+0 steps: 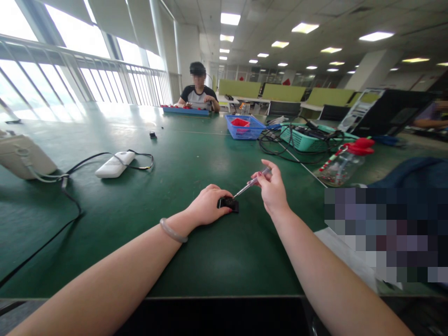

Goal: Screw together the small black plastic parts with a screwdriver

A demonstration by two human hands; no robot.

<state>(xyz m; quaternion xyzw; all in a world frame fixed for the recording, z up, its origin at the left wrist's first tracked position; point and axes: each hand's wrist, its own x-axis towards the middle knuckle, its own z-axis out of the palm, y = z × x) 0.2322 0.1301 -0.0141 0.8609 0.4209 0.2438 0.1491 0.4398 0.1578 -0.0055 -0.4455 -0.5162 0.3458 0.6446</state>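
On the green table, my left hand [209, 204] grips a small black device [229, 204] between thumb and fingers, holding it against the tabletop. The upper face of the device looks rough with fine parts, too small to make out. My right hand [272, 186] is closed around the handle of a slim screwdriver [250, 183]. The tool slants down to the left, and its tip meets the device's upper right edge. Whether the tip sits in a screw cannot be seen.
At left lie a white power bank [115, 164] with a black cable and a pale box [24, 156]. Farther back are a blue basket [245, 133], a green basket [304, 143] with cables, and a red-lidded bottle [345, 163]. A person [199, 91] sits opposite behind a blue tray [185, 111].
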